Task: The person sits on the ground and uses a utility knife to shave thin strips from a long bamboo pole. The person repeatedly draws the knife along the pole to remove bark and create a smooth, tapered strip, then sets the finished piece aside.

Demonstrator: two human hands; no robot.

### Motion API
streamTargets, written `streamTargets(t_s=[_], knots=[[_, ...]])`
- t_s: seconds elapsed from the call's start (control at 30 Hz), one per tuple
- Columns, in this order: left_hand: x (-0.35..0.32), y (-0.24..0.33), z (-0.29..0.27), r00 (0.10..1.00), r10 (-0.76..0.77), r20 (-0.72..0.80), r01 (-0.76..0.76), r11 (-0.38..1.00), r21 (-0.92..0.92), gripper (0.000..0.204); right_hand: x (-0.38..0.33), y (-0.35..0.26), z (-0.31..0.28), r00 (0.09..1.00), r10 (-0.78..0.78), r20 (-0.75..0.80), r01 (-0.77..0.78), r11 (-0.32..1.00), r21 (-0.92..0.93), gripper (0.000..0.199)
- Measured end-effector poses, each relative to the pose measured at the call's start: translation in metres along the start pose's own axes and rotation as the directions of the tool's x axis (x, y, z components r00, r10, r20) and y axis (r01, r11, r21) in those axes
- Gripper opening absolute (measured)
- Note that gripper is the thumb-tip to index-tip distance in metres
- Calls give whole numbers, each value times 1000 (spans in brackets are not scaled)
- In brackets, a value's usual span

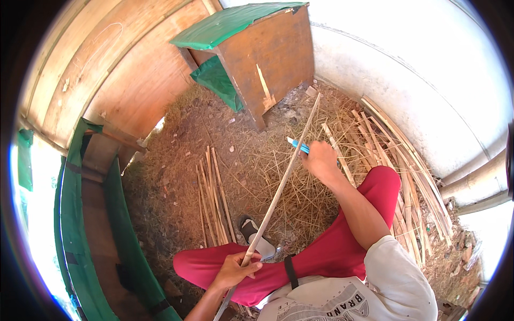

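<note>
A long, thin strip of split bamboo [282,188] runs slantwise across my lap, from the lower left up toward the far middle. Near its lower end my left hand [235,270] is closed around it, above my left thigh. My right hand [321,160] grips a blue-handled utility knife [301,146], its pale tip pointing left across the strip. Knife and strip overlap in the picture; whether the blade touches the bamboo I cannot tell. Most of the knife's handle is hidden by my right fingers.
Several split strips [212,198] lie on the dirt left of my foot. A larger pile of strips [415,182] lies along the white wall at right, with shavings [308,206] between. A wooden cabinet [267,59] with a green cover stands ahead; a green-lined wooden frame [115,214] stands left.
</note>
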State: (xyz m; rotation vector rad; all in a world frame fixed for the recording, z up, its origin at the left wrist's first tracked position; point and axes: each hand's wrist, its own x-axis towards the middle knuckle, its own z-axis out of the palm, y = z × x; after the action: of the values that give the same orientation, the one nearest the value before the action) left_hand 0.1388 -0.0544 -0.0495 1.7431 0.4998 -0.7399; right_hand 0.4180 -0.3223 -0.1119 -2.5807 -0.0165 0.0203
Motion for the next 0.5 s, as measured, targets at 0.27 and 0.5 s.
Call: streamTargets(t_s=[0.27, 0.5], knots=[[4, -2, 0, 991, 129, -31, -133, 976, -170, 39, 5, 4, -9, 999, 38, -14, -37, 998, 58, 25], [5, -11, 4, 912, 290, -290, -235, 949, 211, 23, 8, 5, -12, 994, 6, -106, -1, 999, 47, 26]])
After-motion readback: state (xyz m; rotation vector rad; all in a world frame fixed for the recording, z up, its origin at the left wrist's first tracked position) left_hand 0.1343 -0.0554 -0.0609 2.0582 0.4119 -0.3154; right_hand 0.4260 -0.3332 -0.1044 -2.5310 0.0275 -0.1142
